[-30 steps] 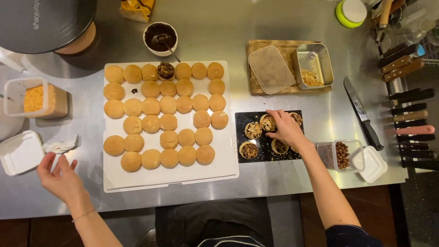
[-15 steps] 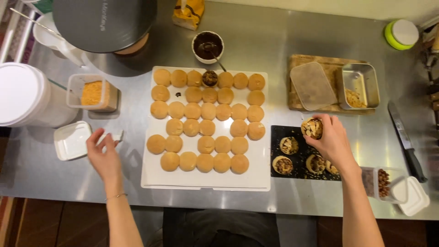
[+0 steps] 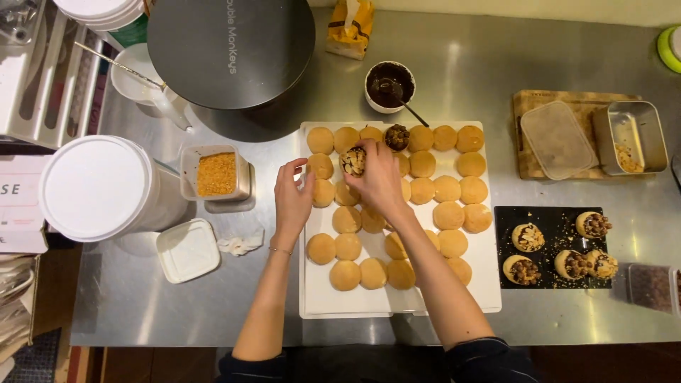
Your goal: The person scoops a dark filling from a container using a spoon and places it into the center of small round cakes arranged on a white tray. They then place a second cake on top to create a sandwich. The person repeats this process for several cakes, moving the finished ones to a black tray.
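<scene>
Right hand [image 3: 379, 177] holds a round nut-topped pastry [image 3: 352, 161].

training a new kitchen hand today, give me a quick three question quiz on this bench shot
1. True or false: the right hand holds a topped pastry over the white board.
2. How many finished pastries sit on the black slab?
A. two
B. four
C. six
3. Fill in: the bowl of dark sauce stands just beyond the board's ____ edge.

Key
1. True. Its fingers grip the pastry above the plain buns; the left hand is open beside it, at the board's left edge.
2. B
3. Far. A spoon leans out of it toward the buns.
</scene>
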